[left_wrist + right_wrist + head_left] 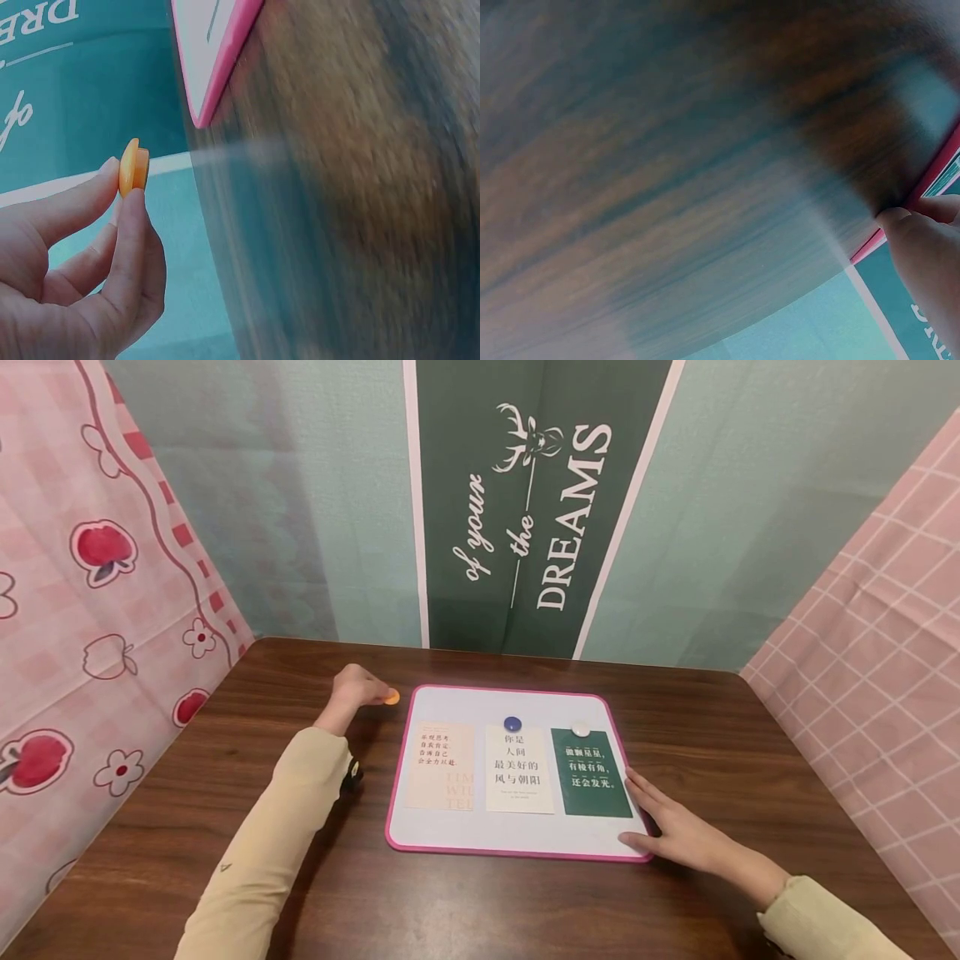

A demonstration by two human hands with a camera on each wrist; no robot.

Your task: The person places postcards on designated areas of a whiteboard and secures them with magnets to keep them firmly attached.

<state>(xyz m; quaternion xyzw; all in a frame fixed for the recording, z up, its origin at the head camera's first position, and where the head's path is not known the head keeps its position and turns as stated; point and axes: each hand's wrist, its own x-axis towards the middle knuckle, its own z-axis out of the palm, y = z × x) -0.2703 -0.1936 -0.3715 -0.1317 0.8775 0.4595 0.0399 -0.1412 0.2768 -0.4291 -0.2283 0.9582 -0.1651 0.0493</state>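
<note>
My left hand pinches an orange round magnet between thumb and fingers, just off the upper left corner of a pink-edged whiteboard. On the whiteboard lie three cards in a row: a pale pink card, a cream card and a green card. A blue magnet sits at the cream card's top, and a white magnet at the green card's top. No magnet shows on the pink card. My right hand rests at the whiteboard's right edge, fingers extended and thumb near the lower corner.
The whiteboard lies on a dark brown wooden table. Behind the table hangs a green cloth with white lettering. Patterned pink cloths hang on the left and right.
</note>
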